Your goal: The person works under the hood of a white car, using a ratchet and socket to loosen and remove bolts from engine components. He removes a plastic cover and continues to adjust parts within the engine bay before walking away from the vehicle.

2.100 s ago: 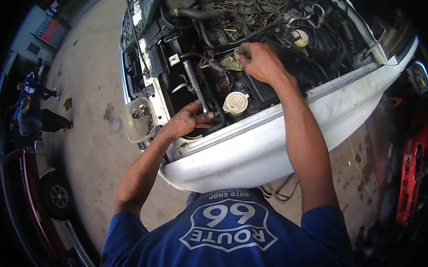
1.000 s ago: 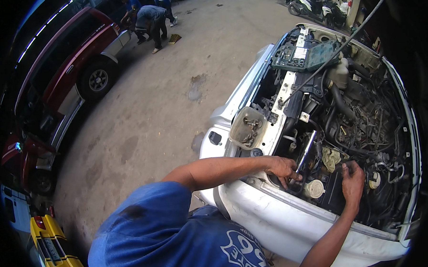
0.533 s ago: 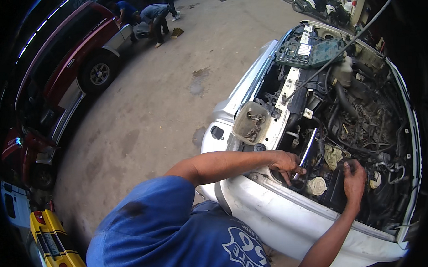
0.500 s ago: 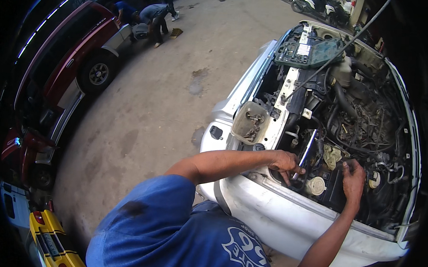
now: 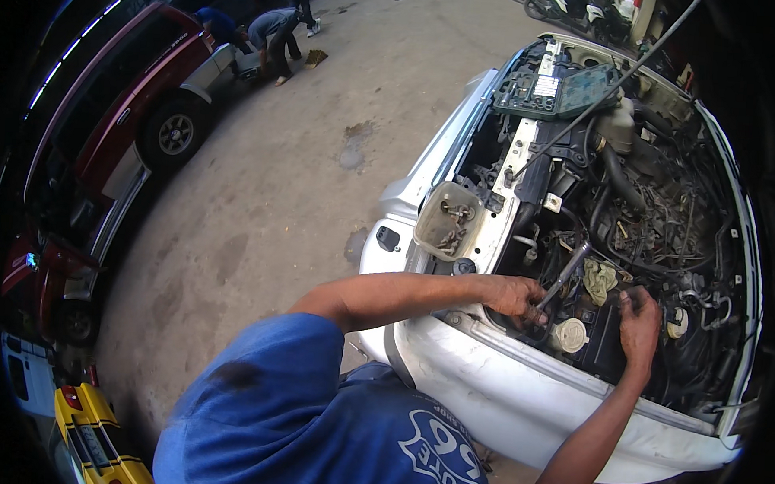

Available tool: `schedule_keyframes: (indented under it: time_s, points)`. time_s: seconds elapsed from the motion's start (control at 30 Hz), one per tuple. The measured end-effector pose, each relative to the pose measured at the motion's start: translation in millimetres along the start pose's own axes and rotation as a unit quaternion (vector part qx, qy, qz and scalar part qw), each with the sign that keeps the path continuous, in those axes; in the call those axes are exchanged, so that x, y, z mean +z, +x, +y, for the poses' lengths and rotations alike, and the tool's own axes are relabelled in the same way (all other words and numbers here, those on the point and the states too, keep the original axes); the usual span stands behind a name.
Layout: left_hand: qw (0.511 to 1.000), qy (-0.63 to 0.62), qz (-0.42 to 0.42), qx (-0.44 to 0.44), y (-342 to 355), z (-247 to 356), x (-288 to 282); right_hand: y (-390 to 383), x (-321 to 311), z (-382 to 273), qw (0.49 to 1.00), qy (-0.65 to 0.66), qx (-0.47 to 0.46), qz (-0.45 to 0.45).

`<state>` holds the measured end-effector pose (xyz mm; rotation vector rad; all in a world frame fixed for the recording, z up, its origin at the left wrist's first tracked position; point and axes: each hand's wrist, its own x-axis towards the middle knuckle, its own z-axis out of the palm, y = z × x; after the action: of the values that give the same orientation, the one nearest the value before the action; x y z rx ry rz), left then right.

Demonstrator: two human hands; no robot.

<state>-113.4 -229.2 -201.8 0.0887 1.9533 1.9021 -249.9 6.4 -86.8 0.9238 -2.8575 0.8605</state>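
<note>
A metal bar [image 5: 571,266], left of the cloth [image 5: 599,284], is clamped at its near end by the left hand [image 5: 521,301]; it is probably heavy, stiff and slippery, best held there; whether the right hand [image 5: 639,326] is closed cannot be told

Observed in the left hand [image 5: 516,299]: slim grey metal bar [image 5: 570,269], thicker toward its far end, slanting forward and rightward from that hand. Noted just beside the right hand [image 5: 639,320], possibly touching: black box-shaped unit [image 5: 604,342].
</note>
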Motion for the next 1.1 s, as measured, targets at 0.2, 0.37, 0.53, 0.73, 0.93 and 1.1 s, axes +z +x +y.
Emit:
schedule_keyframes:
  time_s: [0.2,0.37,0.53,0.73,0.93,1.1]
  points:
    - [0.986,0.153,0.005,-0.059,-5.1,3.2,-0.9,-1.6,-0.6,-9.7,1.000,0.001,-0.002,-0.011]
    - [0.998,0.003,0.026,-0.064,-1.2,9.7,-1.3,-3.1,-3.7,-8.8,1.000,-0.012,-0.010,-0.013]
    - [0.951,0.291,0.057,0.084,-10.6,7.7,8.3,-2.4,-4.6,0.3,0.999,-0.009,0.034,-0.013]
    - [0.989,-0.034,0.067,-0.131,-0.4,26.0,5.3,-3.5,-4.3,-0.1,0.998,-0.031,0.043,-0.020]
    - [0.972,0.233,0.036,0.009,-14.8,19.7,16.8,-2.8,-5.0,4.8,0.999,-0.027,0.033,-0.026]
    - [0.973,-0.167,0.053,-0.151,3.1,19.9,4.1,-4.7,-3.6,10.4,0.999,-0.027,0.039,-0.017]
